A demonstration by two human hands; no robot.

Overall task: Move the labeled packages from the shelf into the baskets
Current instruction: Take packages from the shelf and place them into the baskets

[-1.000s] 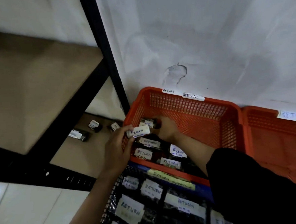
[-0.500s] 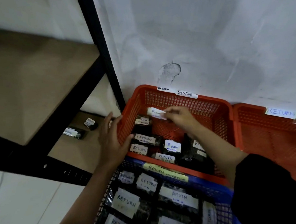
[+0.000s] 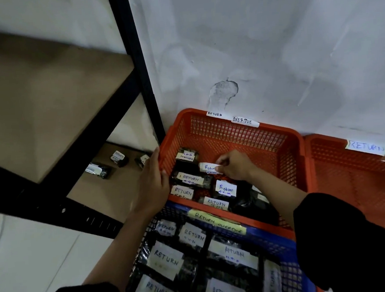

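Our right hand (image 3: 234,165) is inside the orange basket (image 3: 239,140), its fingers curled round a small package (image 3: 209,167) with a white "Return" label, which it pinches at the label's right end, just above the packages already lying there. Our left hand (image 3: 154,185) lies flat against the basket's left wall, fingers straight and pointing up toward the rim, holding nothing. In the basket's near left part lie several dark packages with white labels: one at the back (image 3: 186,155), one marked "RETURN" (image 3: 190,178) just under the held one, another (image 3: 182,191) at the left wall, one with blue writing (image 3: 226,188) below our right hand, and one (image 3: 216,203) at the near wall. A strip on the far rim reads "OVERDUE" (image 3: 244,121). A blue basket (image 3: 280,244) sits nearer to us, touching the orange one, filled with larger labeled packages (image 3: 165,259); a yellow strip (image 3: 217,222) lies along its far rim. A second orange basket (image 3: 358,180) stands to the right, just beside the first. On the lower shelf (image 3: 94,193) to the left, three small packages (image 3: 100,170) remain, near the black post (image 3: 140,65).
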